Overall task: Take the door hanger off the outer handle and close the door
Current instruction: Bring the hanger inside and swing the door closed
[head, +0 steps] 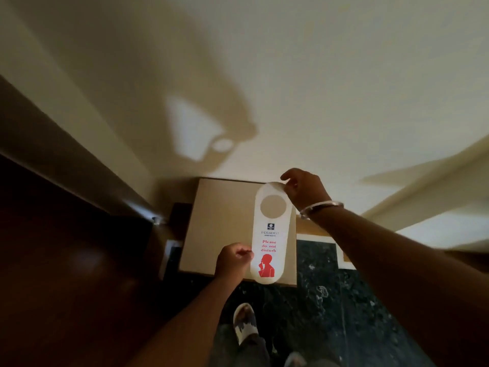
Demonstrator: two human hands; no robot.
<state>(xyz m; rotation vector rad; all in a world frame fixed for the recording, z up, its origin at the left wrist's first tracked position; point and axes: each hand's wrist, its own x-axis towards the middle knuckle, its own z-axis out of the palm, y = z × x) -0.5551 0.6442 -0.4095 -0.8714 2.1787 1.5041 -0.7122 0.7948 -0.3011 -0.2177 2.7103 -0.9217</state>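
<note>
Cream wall fills the upper view, with a dark wooden door at nine o'clock. Left hand pinches the low edge of one white door hanger: round hole, red "Please do not disturb" print. Right hand, at one o'clock, pinches its top.

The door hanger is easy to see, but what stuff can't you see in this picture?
Head view only:
- Door handle: not in view; the dark door at left is in shadow.
- Small print under the logo on the door hanger: too small, blurred.
- Fingertips of the left hand and right hand: partly hidden behind the hanger's edges.
- Second foot: cut off by the bottom edge.
</note>
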